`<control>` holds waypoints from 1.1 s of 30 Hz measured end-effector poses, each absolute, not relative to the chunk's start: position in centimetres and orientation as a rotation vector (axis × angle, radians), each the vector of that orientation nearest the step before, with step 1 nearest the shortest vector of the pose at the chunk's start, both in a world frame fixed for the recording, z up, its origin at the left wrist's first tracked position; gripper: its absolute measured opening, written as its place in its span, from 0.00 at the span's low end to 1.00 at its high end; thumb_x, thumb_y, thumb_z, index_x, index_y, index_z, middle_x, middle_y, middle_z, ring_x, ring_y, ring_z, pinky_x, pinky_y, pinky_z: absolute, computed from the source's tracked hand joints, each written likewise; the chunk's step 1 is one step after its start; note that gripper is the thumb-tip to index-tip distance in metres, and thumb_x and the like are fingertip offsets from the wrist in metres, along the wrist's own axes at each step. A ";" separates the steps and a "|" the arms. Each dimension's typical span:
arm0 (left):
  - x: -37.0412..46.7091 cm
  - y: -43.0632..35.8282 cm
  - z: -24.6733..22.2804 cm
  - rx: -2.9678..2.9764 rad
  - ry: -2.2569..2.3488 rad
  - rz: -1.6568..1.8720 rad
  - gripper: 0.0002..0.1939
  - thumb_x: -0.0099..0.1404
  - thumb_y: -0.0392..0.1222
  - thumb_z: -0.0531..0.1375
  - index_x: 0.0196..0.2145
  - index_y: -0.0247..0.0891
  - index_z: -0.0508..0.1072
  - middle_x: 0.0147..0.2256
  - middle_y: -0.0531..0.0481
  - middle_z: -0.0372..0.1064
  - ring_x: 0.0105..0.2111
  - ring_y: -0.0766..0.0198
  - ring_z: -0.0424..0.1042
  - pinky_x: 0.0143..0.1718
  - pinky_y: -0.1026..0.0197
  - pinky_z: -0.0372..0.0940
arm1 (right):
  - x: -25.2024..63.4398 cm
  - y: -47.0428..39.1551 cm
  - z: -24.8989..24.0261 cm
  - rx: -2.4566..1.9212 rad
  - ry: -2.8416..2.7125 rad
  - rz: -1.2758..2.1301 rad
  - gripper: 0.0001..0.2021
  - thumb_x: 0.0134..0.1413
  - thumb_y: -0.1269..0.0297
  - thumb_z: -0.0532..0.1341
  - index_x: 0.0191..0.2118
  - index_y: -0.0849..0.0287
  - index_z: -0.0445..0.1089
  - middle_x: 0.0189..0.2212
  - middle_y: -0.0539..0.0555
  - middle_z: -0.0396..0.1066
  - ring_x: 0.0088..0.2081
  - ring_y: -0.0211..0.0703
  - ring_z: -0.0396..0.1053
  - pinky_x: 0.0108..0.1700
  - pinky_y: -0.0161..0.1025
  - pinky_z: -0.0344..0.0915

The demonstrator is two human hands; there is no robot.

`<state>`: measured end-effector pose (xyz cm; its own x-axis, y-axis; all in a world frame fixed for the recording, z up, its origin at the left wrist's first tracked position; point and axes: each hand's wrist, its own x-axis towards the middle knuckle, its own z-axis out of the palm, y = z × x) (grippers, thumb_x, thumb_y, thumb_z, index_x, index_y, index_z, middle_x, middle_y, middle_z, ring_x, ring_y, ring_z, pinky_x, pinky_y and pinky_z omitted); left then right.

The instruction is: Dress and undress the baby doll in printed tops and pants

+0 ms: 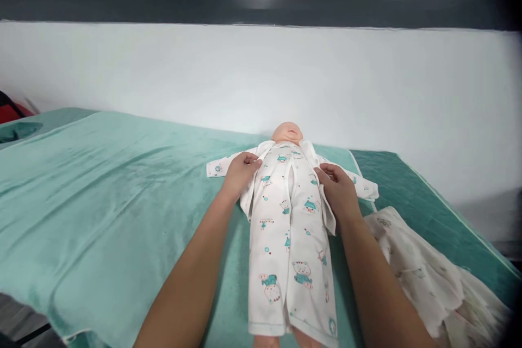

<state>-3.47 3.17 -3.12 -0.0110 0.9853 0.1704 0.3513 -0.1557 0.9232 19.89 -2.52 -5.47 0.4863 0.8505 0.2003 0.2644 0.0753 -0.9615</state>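
Note:
A baby doll [287, 132] lies on its back, dressed in white printed trousers or a long garment [302, 261] that reaches down to its lower legs. A white printed jacket [216, 167] lies open around it, with both sleeves spread out sideways. My left hand [243, 169] pinches the jacket's edge at the doll's chest on the left. On the other side, my right hand [335, 185] has its fingers closed on the jacket's opposite edge. The doll's feet are cut off by the bottom of the view.
A light green cover [101, 190] lies under the doll, over a darker green mat [383, 174]. A crumpled white printed cloth [424, 272] lies at the right, beside my right forearm. Behind the bed stands a white wall [244, 76]. Something red [10, 113] shows at the far left.

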 end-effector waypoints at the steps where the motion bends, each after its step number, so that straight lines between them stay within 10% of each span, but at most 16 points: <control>1: -3.9 3.5 -3.1 1.576 1.465 1.215 0.07 0.59 0.44 0.61 0.34 0.40 0.74 0.34 0.52 0.71 0.34 0.62 0.69 0.39 0.59 0.62 | 20.0 -2.5 -5.5 -1.476 -1.011 0.594 0.17 0.46 0.52 0.66 0.39 0.57 0.74 0.37 0.55 0.76 0.39 0.47 0.72 0.44 0.44 0.68; 10: -7.1 4.6 -4.2 1.942 2.052 1.288 0.17 0.59 0.26 0.52 0.39 0.40 0.75 0.42 0.42 0.70 0.48 0.51 0.67 0.49 0.52 0.63 | 28.4 -3.5 -7.6 -1.947 -1.110 0.074 0.13 0.47 0.60 0.59 0.38 0.57 0.74 0.34 0.57 0.75 0.32 0.50 0.71 0.40 0.49 0.68; 19: -4.8 4.1 -4.0 2.521 1.550 0.945 0.21 0.72 0.38 0.47 0.58 0.46 0.69 0.64 0.50 0.61 0.66 0.54 0.53 0.63 0.47 0.53 | 22.6 -1.3 -5.9 -1.436 -1.790 -0.140 0.20 0.65 0.60 0.50 0.57 0.54 0.68 0.60 0.58 0.66 0.62 0.51 0.60 0.64 0.55 0.57; 33: -5.3 5.5 -5.4 2.285 2.000 0.870 0.24 0.71 0.37 0.46 0.57 0.54 0.70 0.56 0.50 0.71 0.56 0.52 0.66 0.60 0.45 0.55 | 28.4 2.3 -8.1 -2.036 -1.643 0.053 0.26 0.67 0.49 0.43 0.52 0.54 0.74 0.45 0.62 0.77 0.44 0.57 0.72 0.44 0.48 0.65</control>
